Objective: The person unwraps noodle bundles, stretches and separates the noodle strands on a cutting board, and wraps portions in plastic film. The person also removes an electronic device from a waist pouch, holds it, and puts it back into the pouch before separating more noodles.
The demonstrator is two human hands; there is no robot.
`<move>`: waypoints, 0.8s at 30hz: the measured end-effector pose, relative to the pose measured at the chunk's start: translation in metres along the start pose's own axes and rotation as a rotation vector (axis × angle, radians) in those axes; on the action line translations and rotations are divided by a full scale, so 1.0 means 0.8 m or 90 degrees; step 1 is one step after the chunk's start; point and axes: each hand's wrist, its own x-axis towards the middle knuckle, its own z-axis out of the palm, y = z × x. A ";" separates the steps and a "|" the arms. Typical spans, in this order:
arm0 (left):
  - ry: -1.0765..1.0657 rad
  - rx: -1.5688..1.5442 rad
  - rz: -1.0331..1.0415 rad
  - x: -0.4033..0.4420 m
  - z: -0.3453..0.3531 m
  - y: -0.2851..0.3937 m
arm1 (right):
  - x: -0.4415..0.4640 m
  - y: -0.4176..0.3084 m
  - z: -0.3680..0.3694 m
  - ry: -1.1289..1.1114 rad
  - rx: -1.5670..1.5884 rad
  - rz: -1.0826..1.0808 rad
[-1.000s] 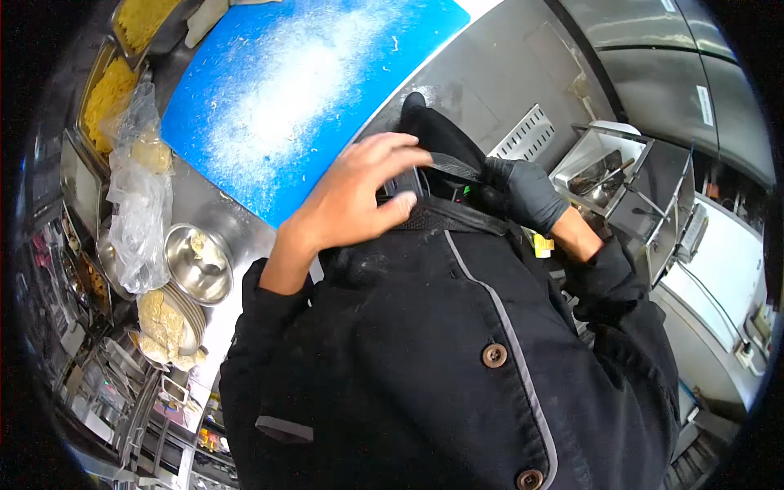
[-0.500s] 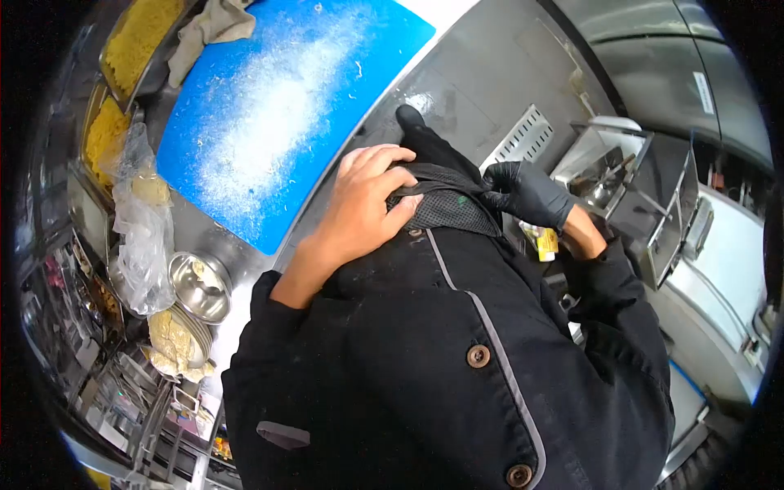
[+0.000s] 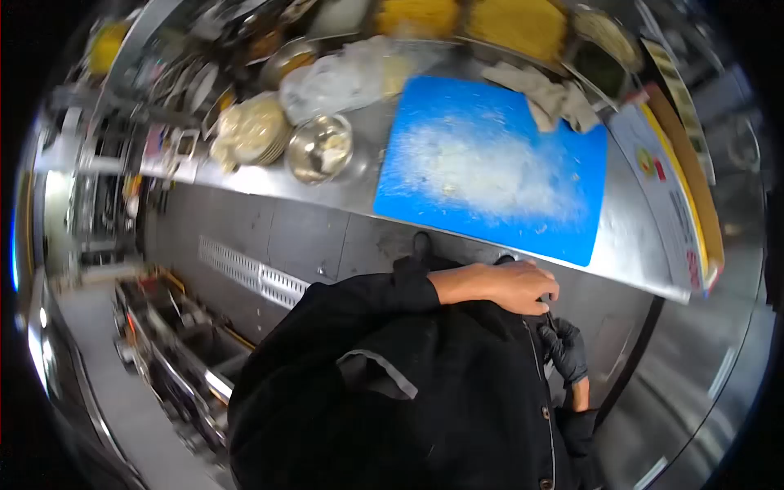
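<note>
My bare left hand (image 3: pixel 510 287) lies across the front of my black jacket (image 3: pixel 457 392), its fingers curled down at the waist. Just below it, my right hand (image 3: pixel 565 349), in a black glove, is closed at the same spot. Both hands seem to grip the dark fabric at my waist, which is mostly hidden behind them. Beyond the hands, a blue cutting board (image 3: pixel 392 192) dusted with white flour (image 3: pixel 482 167) lies on the steel counter (image 3: pixel 351 192).
Left of the board are a steel bowl (image 3: pixel 320 149), stacked plates (image 3: pixel 265 135) and a plastic bag (image 3: pixel 339 82). Behind stand trays of yellow food (image 3: pixel 518 28) and a crumpled cloth (image 3: pixel 551 94). A cardboard box (image 3: pixel 670 188) is at the right, sinks (image 3: pixel 204 347) at lower left.
My view and body have turned, so the counter now runs across the top. My hands stay together at the waist; the black mesh fabric between them is now largely hidden.
</note>
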 end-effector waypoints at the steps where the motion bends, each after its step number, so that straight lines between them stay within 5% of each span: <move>1: 0.032 0.009 -0.015 -0.003 -0.006 0.004 | 0.001 -0.007 -0.009 -0.055 0.044 0.081; 9: 0.174 0.002 -0.166 -0.062 -0.021 -0.014 | 0.023 -0.008 -0.080 -0.385 0.032 0.139; 12: 0.060 -0.036 -0.234 -0.099 -0.043 -0.007 | 0.048 -0.011 -0.100 -0.317 -0.077 -0.055; 16: 0.072 -0.111 -0.257 -0.172 -0.041 -0.053 | -0.028 0.000 -0.112 -0.185 -0.243 -0.158; 18: 0.041 -0.176 -0.310 -0.194 -0.038 -0.062 | 0.061 -0.006 -0.079 -0.368 -0.422 -0.105; 19: 0.018 -0.187 -0.294 -0.191 -0.036 -0.063 | 0.072 -0.067 -0.054 -0.324 -0.195 0.000; 20: 0.032 -0.190 -0.301 -0.190 -0.038 -0.060 | 0.083 -0.077 -0.034 -0.207 -0.183 0.057; 23: 0.058 -0.197 -0.320 -0.190 -0.041 -0.056 | 0.116 -0.120 0.016 -0.155 -0.249 0.052; 24: 0.059 -0.208 -0.326 -0.187 -0.042 -0.058 | 0.127 -0.127 0.031 -0.138 -0.288 -0.051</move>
